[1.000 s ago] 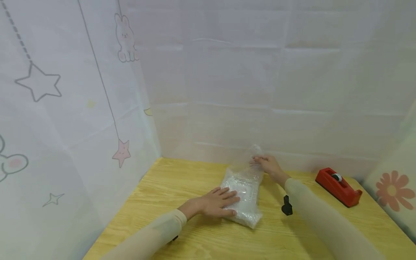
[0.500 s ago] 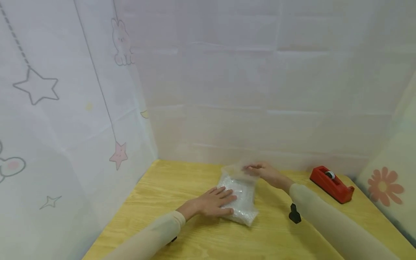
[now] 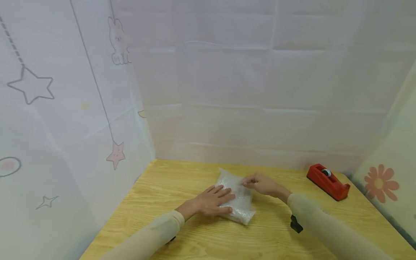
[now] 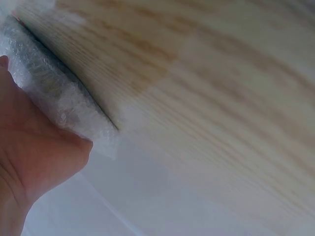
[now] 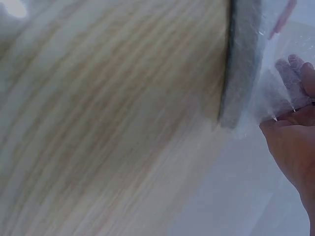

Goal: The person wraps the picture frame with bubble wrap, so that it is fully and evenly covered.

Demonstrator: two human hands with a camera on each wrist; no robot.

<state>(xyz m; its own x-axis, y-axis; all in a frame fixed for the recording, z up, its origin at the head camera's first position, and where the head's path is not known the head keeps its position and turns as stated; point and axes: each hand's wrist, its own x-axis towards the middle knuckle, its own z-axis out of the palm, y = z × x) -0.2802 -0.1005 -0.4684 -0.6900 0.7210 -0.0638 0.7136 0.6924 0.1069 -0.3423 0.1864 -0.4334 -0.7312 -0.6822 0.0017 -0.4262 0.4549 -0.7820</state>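
Note:
A flat package in clear bubble wrap (image 3: 243, 209) lies on the wooden table in the head view. My left hand (image 3: 212, 202) rests on its left part with the fingers spread straight, pressing it down. At the package's right side, my right hand (image 3: 264, 185) pinches the loose end of the wrap, which lies folded low over the top. Through the film (image 5: 275, 91) in the right wrist view, fingertips show behind the plastic, and a grey side of the wrapped item (image 5: 241, 69) stands out. The left wrist view catches only the package's near corner (image 4: 74, 105).
A red tape dispenser (image 3: 328, 182) with a roll in it stands at the table's back right. White printed sheets (image 3: 208, 90) hang behind and at both sides of the yellow wood-grain table (image 3: 182, 173).
My right hand has brought the loose wrap end down and toward me, from raised at the far end to lying over the package. The left hand stays in place on it.

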